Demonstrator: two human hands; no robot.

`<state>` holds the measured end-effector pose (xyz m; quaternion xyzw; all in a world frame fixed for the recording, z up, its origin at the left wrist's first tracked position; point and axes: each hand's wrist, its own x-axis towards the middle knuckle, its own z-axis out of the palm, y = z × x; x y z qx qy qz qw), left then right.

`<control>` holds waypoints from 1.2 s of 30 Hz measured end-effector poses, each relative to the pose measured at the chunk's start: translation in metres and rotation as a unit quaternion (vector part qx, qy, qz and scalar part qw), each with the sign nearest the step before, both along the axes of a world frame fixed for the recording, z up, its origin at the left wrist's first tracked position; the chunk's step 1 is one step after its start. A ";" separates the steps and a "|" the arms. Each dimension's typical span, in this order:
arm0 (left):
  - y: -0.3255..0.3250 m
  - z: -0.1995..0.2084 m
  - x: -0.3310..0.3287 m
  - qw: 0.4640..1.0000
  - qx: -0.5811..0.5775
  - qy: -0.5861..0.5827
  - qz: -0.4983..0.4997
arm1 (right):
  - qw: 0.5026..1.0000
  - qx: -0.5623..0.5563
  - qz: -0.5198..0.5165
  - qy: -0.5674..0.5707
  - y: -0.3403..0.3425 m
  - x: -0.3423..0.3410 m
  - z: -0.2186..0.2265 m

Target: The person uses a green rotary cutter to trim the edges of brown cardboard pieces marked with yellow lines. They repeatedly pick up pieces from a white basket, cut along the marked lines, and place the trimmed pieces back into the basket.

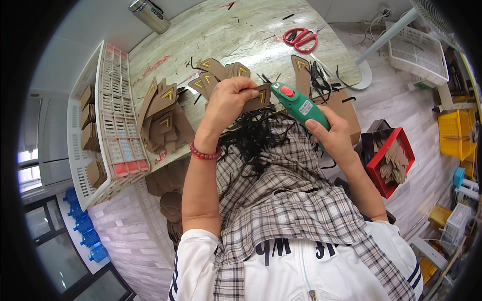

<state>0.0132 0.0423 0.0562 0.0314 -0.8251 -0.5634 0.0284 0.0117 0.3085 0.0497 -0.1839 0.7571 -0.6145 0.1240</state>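
My left hand (228, 103) pinches a brown flat piece (260, 99) with a yellow chevron on it, over the table's near edge. Wrapped in my right hand (331, 131) is a green electric cutter (301, 104) with a red button. Its head lies right beside the brown piece; whether they touch I cannot tell. Black strip scraps (256, 133) are heaped on the plaid apron (286, 185) over my lap. Behind my left hand a fanned pile of similar brown pieces (211, 67) rests on the table. Another stack of pieces (161, 113) lies to the left.
Red-handled scissors (303, 39) lie on the far right of the table (216, 30). A white plastic basket (118, 100) with brown pieces stands at the left. A steel flask (150, 16) is at the back. Right of me, a red box (386, 163) holds more brown pieces.
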 end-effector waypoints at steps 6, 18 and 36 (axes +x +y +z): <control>-0.002 -0.009 -0.035 0.958 0.248 -0.080 0.122 | 0.992 -0.026 -0.100 -0.077 0.014 -0.008 -0.007; 0.116 -0.088 -0.120 0.899 -0.360 0.048 0.246 | 0.973 -0.004 -0.201 -0.116 0.048 -0.007 -0.022; 0.089 -0.031 -0.058 0.825 0.509 0.110 0.220 | 0.987 -0.011 -0.143 -0.068 0.011 0.006 -0.021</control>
